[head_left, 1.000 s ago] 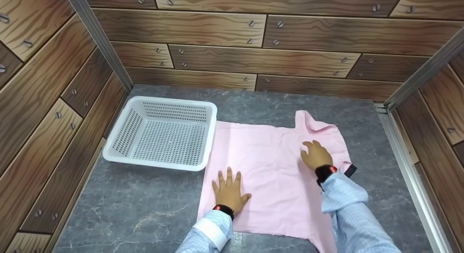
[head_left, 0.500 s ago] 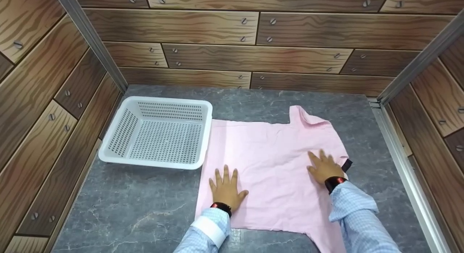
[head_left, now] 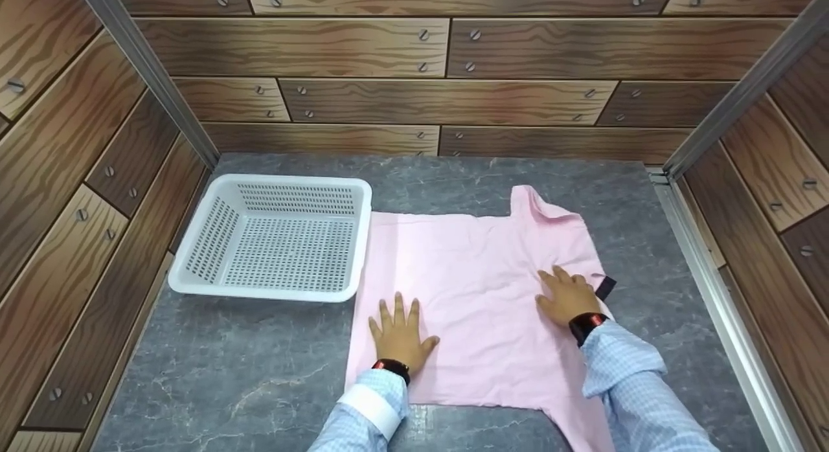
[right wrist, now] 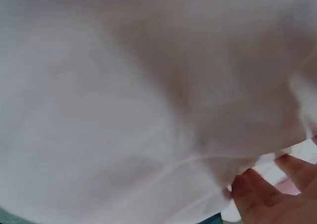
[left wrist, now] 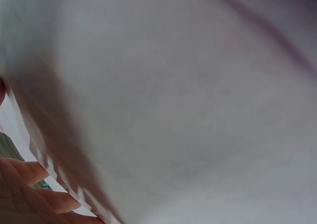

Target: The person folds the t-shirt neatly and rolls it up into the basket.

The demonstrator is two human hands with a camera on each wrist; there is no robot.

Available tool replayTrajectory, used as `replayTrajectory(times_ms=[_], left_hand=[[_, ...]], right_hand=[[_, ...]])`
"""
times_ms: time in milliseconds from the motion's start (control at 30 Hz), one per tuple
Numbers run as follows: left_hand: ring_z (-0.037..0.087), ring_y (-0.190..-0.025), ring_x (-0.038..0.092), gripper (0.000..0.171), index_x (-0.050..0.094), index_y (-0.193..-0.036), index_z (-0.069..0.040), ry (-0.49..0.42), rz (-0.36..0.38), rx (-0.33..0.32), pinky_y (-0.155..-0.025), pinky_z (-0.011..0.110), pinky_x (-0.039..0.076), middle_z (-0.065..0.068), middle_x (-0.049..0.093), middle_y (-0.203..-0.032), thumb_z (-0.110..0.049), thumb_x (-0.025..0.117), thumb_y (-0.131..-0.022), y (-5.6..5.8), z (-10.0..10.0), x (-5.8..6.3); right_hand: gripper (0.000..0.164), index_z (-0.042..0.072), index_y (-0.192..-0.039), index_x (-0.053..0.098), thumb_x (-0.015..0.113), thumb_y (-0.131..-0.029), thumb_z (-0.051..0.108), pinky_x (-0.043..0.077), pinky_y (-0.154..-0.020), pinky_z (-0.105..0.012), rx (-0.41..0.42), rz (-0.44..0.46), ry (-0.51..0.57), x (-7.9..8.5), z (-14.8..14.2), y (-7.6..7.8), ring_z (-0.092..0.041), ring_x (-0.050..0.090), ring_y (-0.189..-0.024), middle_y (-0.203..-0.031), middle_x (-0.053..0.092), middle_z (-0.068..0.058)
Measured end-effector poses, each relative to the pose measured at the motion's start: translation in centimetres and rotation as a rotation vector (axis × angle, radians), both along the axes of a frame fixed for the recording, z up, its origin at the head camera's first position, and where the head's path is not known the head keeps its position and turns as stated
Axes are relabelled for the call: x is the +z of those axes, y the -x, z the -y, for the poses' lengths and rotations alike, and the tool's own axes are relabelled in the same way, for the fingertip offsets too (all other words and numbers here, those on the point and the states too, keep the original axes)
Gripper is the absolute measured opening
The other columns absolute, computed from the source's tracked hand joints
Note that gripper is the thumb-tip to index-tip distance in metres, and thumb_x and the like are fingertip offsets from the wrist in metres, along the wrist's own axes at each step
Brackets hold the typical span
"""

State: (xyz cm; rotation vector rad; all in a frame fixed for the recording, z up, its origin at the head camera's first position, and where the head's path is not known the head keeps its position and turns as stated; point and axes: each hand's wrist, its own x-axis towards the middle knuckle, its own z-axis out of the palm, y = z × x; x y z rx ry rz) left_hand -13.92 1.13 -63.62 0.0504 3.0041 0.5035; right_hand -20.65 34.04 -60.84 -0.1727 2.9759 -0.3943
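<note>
A pink shirt (head_left: 473, 296) lies spread on its side across the table, with one sleeve at the far edge and the other towards me. A black strip (head_left: 605, 287) shows at its right edge. My left hand (head_left: 398, 342) rests on the lower left part of the shirt, fingers spread and straight. On its right part rests my right hand (head_left: 570, 300), fingers extended and slightly bent. In the left wrist view, fingertips (left wrist: 62, 201) touch pale cloth. The right wrist view has the fingers (right wrist: 262, 192) against wrinkled cloth, most of the hand being cut off.
To the left of the shirt stands a white perforated plastic basket (head_left: 269, 295), its right side against the cloth's edge. Grey marbled tabletop (head_left: 272, 368) surrounds them. Wood-patterned walls (head_left: 363, 102) enclose the back and both sides, with metal rails (head_left: 712, 303) at the corners.
My right hand has moved nearer to me and towards the shirt's right edge, its fingers straightening onto the cloth. The left hand has stayed in place. The whole view has shifted slightly.
</note>
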Motion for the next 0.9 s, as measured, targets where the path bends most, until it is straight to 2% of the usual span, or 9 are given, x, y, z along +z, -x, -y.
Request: replayTrajectory(times_ms=[167, 333, 433, 500, 600, 667, 767, 900], left_hand=[[0.049, -0.145, 0.023, 0.084, 0.042, -0.149, -0.018, 0.019, 0.001, -0.003, -0.111, 0.070, 0.022, 0.017, 0.030, -0.159, -0.059, 0.068, -0.081, 0.1, 0.0, -0.1], [0.049, -0.145, 0.023, 0.084, 0.042, -0.149, -0.019, 0.019, -0.002, 0.003, -0.111, 0.070, 0.022, 0.017, 0.030, -0.159, -0.060, 0.068, -0.081, 0.1, 0.1, -0.3], [0.049, -0.146, 0.022, 0.084, 0.042, -0.149, -0.019, 0.012, 0.003, 0.006, -0.111, 0.070, 0.021, 0.017, 0.030, -0.159, -0.059, 0.068, -0.081, 0.1, 0.1, -0.2], [0.049, -0.146, 0.022, 0.084, 0.042, -0.149, -0.018, 0.004, 0.008, 0.007, -0.112, 0.070, 0.021, 0.017, 0.030, -0.159, -0.059, 0.068, -0.081, 0.1, 0.1, -0.1], [0.049, -0.146, 0.021, 0.084, 0.042, -0.149, -0.018, -0.003, 0.007, 0.009, -0.112, 0.070, 0.020, 0.017, 0.029, -0.159, -0.059, 0.068, -0.081, 0.1, 0.1, -0.1], [0.049, -0.146, 0.021, 0.084, 0.042, -0.149, -0.018, -0.007, 0.000, 0.010, -0.112, 0.070, 0.020, 0.017, 0.029, -0.159, -0.058, 0.068, -0.081, 0.2, 0.0, -0.2], [0.048, -0.146, 0.021, 0.084, 0.042, -0.149, -0.018, -0.010, -0.007, 0.015, -0.111, 0.070, 0.020, 0.017, 0.030, -0.159, -0.058, 0.069, -0.081, 0.2, 0.0, -0.2], [0.048, -0.146, 0.021, 0.084, 0.043, -0.149, -0.018, -0.018, -0.016, 0.018, -0.111, 0.071, 0.020, 0.017, 0.030, -0.159, -0.058, 0.069, -0.080, 0.1, 0.0, -0.4]], right_hand=[[0.043, 0.001, -0.123, 0.065, 0.064, -0.084, 0.020, 0.043, -0.091, -0.061, 0.127, -0.155, 0.091, -0.5, 1.3, -0.9, -0.048, 0.056, -0.104, -0.125, 0.061, -0.022], [0.024, 0.002, -0.105, 0.071, 0.067, -0.083, 0.012, 0.051, -0.087, -0.048, 0.257, -0.204, 0.204, -0.7, 2.9, -1.3, -0.034, 0.066, -0.095, -0.103, 0.069, -0.013], [0.008, 0.010, -0.089, 0.072, 0.066, -0.086, 0.014, 0.053, -0.070, -0.043, 0.244, -0.253, 0.179, -0.2, 3.8, -1.2, -0.025, 0.066, -0.074, -0.079, 0.068, -0.004], [0.007, 0.011, -0.081, 0.069, 0.066, -0.086, 0.016, 0.051, -0.061, -0.043, 0.199, -0.336, 0.134, 0.1, 3.9, -0.7, -0.026, 0.064, -0.066, -0.071, 0.065, -0.003], [0.008, 0.006, -0.079, 0.068, 0.067, -0.084, 0.012, 0.051, -0.064, -0.049, 0.103, -0.464, 0.111, 0.5, 3.5, 0.9, -0.034, 0.063, -0.073, -0.077, 0.064, -0.011], [0.010, 0.001, -0.085, 0.070, 0.069, -0.082, 0.010, 0.051, -0.075, -0.054, 0.061, -0.504, 0.087, 0.7, 2.9, 2.1, -0.041, 0.062, -0.089, -0.095, 0.067, -0.018], [0.016, -0.001, -0.094, 0.072, 0.068, -0.083, 0.010, 0.045, -0.092, -0.060, 0.033, -0.428, 0.028, 0.9, 2.2, 3.6, -0.047, 0.055, -0.114, -0.119, 0.063, -0.023], [0.018, -0.003, -0.095, 0.071, 0.061, -0.085, 0.008, 0.036, -0.104, -0.065, 0.055, -0.272, -0.086, 0.8, 1.8, 4.2, -0.051, 0.043, -0.132, -0.134, 0.057, -0.022]])
